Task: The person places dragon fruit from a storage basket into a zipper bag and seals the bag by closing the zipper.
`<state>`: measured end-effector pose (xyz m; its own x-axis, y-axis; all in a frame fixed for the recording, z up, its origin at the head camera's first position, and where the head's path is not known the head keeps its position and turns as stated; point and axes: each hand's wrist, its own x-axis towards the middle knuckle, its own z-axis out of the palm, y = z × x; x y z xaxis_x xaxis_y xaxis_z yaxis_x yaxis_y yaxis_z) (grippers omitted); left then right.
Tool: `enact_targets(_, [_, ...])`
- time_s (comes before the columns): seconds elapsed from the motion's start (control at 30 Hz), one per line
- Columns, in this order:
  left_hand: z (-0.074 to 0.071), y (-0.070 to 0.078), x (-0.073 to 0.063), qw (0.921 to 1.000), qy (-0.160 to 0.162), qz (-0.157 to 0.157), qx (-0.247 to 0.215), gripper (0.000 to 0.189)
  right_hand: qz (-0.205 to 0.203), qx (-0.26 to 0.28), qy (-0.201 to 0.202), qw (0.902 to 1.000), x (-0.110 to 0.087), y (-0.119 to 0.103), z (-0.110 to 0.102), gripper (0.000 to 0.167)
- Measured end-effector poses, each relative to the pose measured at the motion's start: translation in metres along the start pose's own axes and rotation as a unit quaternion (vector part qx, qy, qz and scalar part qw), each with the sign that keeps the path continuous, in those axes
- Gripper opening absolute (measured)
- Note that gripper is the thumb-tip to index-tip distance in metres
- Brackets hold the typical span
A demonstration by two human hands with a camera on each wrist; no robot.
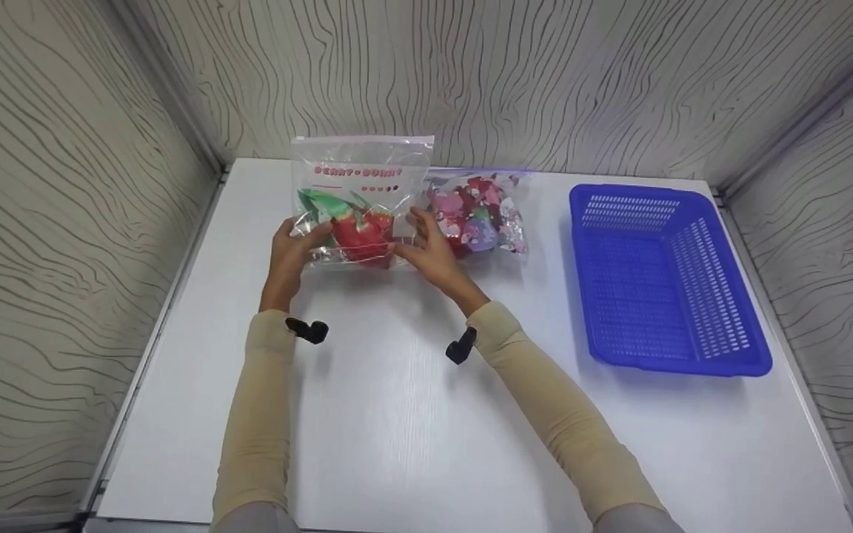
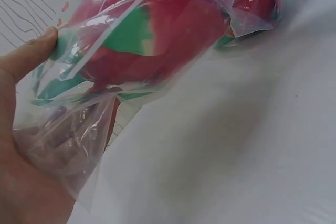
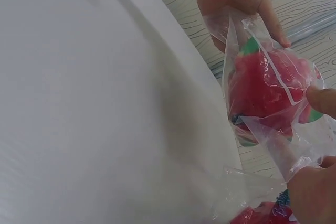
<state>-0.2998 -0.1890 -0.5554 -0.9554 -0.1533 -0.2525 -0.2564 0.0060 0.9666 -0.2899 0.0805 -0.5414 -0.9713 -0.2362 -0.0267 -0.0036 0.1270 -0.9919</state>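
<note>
A clear zip-top bag (image 1: 360, 152) with pink-red lettering stands nearly upright at the back of the table. Red and green contents (image 1: 360, 235) fill its lower part. My left hand (image 1: 295, 255) holds the bag's left side, its thumb on the front and fingers behind the plastic, as the left wrist view shows. On the other side my right hand (image 1: 432, 252) grips the lower right edge, thumb over the front. Behind that hand lies a second clear bag (image 1: 478, 215) of red, pink and purple pieces; its corner also shows low in the right wrist view.
A blue perforated plastic basket (image 1: 723, 296) sits on the right of the white table (image 1: 382, 414). Wood-grain panels (image 1: 508, 81) rise at the back and both sides, close behind the bags.
</note>
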Motion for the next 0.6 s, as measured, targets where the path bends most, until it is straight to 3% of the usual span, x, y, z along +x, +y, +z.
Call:
enact_targets(0.3, [-0.005, -0.009, 0.004, 0.9986, -0.001, -0.044, 0.031, 0.111, 0.019, -0.072, 0.017, 0.9971, 0.008, 0.011, 0.012, 0.078])
enact_targets(0.6, [-0.004, -0.016, 0.011, 0.9980, -0.007, -0.049, 0.041, 0.101, 0.003, -0.133, 0.033, 0.9905, 0.014, 0.018, 0.019, 0.072])
